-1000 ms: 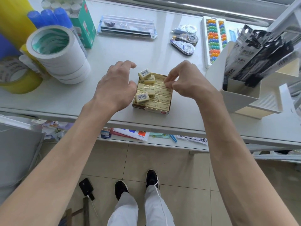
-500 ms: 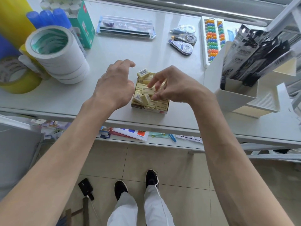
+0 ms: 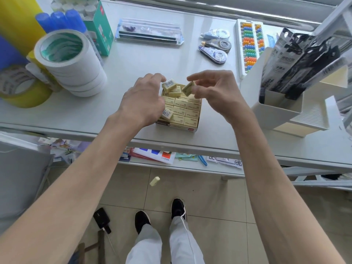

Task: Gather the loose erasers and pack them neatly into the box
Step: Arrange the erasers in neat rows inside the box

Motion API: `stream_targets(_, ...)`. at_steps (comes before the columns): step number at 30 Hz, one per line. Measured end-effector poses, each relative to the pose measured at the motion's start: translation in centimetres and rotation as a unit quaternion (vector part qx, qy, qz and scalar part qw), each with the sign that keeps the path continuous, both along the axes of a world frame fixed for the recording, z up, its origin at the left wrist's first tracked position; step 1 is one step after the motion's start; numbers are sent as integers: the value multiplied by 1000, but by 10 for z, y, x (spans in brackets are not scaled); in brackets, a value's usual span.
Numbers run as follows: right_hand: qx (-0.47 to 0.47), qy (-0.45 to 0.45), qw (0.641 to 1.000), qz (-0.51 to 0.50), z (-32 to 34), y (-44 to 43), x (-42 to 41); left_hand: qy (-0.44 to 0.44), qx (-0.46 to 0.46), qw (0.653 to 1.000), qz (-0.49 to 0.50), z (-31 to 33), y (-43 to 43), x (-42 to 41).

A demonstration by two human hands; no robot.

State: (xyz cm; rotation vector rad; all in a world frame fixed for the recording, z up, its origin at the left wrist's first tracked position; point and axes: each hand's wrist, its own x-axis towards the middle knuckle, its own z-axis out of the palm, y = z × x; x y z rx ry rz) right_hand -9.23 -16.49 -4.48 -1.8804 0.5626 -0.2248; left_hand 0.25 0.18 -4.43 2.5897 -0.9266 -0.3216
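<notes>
A shallow cardboard box (image 3: 177, 127) near the table's front edge holds rows of pale yellow erasers (image 3: 185, 111). A few loose erasers lie crooked on top: one with a barcode (image 3: 168, 85) at the far left corner, another (image 3: 167, 113) at the left side. My right hand (image 3: 215, 92) pinches one eraser (image 3: 188, 88) between thumb and fingers, lifted above the box's far edge. My left hand (image 3: 142, 100) hovers over the box's left side with fingers loosely curled, its fingertips next to the far barcode eraser. One pale eraser (image 3: 154, 181) shows below the table, over the floor tiles.
Stacked white tape rolls (image 3: 72, 63) and yellow tape stand to the left. Correction tapes (image 3: 216, 47), a clear ruler case (image 3: 148, 33) and an abacus (image 3: 247, 46) lie behind the box. A white organiser (image 3: 276, 111) with black packets stands on the right. My feet are under the table edge.
My right hand came off the packed erasers and rose with one eraser pinched. An eraser has appeared below the table edge, over the floor. My left hand stayed almost still.
</notes>
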Motion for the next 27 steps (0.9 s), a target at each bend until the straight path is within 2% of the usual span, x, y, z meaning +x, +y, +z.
stream_targets(4,-50,5,999,-8,-4,3,8,-7,-2,1000,-3,1,-3,-2)
stream_targets(9,-83,29,995,35,-1,3,14,-11,-2,1000,-1,4,-1,1)
stream_targets(17,-152,102,981,65,3,9,28,-11,-6,1000,4,5,2,-1)
stream_targets(22,-138,136,980,50,-1,10,28,-10,-9,1000,9,7,6,0)
stream_targets(27,-101,114,988,32,-5,13,25,-11,-9,1000,9,7,8,0)
